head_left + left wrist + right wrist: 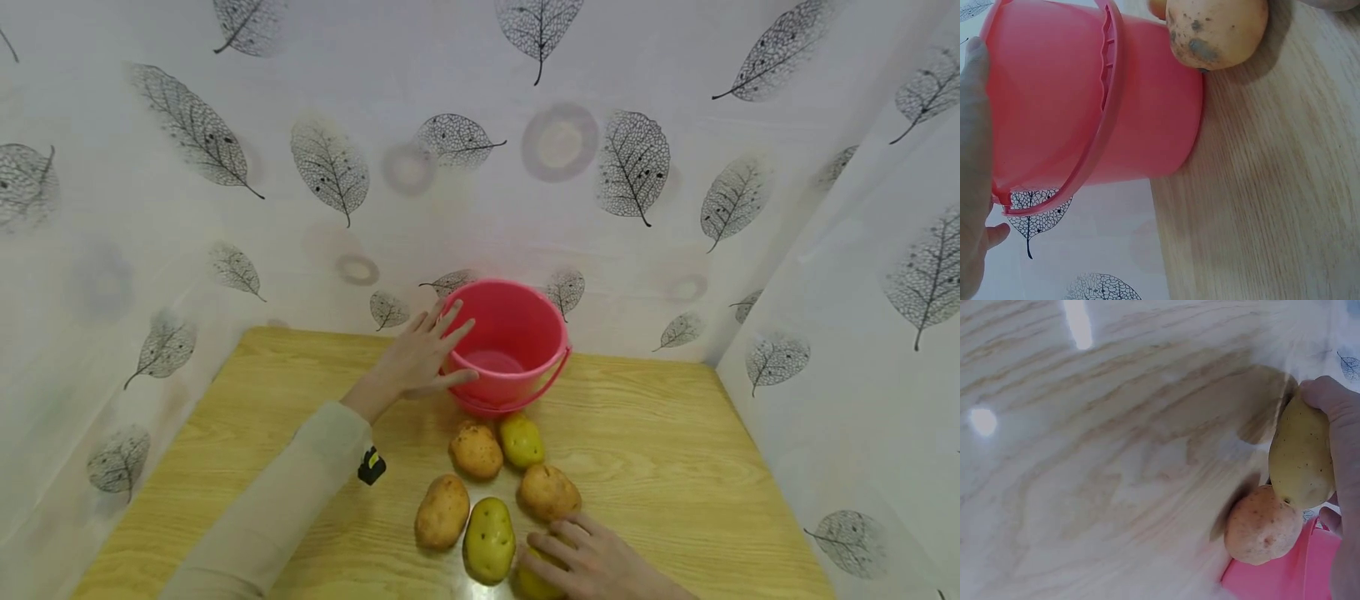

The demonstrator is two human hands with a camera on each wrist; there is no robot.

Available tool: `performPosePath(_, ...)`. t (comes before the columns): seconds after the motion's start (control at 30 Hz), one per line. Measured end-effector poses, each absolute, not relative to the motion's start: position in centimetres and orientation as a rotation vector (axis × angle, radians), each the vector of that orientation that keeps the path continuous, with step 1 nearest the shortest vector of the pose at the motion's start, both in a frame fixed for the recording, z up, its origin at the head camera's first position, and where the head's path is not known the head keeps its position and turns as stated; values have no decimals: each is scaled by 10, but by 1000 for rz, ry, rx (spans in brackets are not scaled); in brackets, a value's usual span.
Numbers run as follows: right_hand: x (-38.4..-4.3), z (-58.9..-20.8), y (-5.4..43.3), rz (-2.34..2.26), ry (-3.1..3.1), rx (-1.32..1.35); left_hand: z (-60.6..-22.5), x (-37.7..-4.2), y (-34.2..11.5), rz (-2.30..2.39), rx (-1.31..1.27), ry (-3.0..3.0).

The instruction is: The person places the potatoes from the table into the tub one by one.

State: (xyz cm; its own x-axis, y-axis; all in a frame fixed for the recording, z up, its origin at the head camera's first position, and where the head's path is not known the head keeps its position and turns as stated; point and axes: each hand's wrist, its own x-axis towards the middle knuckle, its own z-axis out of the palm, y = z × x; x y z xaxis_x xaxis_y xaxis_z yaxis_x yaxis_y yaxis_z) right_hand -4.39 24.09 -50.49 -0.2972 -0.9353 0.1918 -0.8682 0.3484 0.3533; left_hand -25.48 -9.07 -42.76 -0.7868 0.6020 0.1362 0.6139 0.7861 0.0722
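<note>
Leaf-print sheeting [465, 225] far, left and right; wood-grain table [652, 442]; pink bucket [506, 333] at far middle, potatoes [476, 450] clustered on its near side.
Tabletop smooth, glossy near the front; round things may roll. Left hand [423, 354] at the bucket's left rim, fingers straight and spread; contact, cannot tell. Right hand [592, 558], near right, fingers curled round a yellow potato [1300, 450]. Best practice, by judgement: grip past the potato's widest part, avoid nudging neighbours, brace the rim lightly.
</note>
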Motion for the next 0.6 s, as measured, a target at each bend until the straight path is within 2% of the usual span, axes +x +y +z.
performPosePath(0.27,-48,-486,240,-236,-2218,1661,-427,-255,-90,-139,-987,-2868)
performPosePath(0.6,-70,-457,235,-200,-2101,1671,-426,-257,-90,-90,-989,-2859)
